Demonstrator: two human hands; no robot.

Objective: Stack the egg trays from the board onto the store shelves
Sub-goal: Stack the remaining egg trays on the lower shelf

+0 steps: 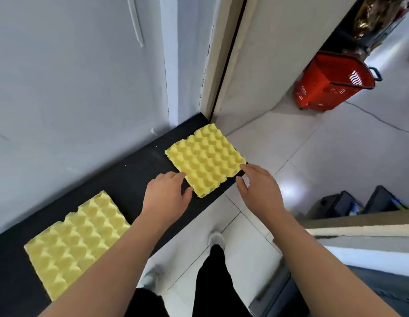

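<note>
Two yellow egg trays lie flat on a black board (pixel 130 177) along the white wall. The far egg tray (pixel 205 157) sits at the board's right end, its near corner at the board's edge. The near egg tray (pixel 75 243) lies at the lower left, partly covered by my left forearm. My left hand (pixel 164 195) hovers at the far tray's left near edge with fingers relaxed, holding nothing. My right hand (pixel 258 188) is spread beside the tray's right corner, fingertips close to it, also holding nothing.
A red shopping basket (pixel 331 85) stands on the tiled floor at the back right. A shelf edge (pixel 359 227) and dark boxes (pixel 336 202) are at the right. My legs and shoes are below, on the white tiles.
</note>
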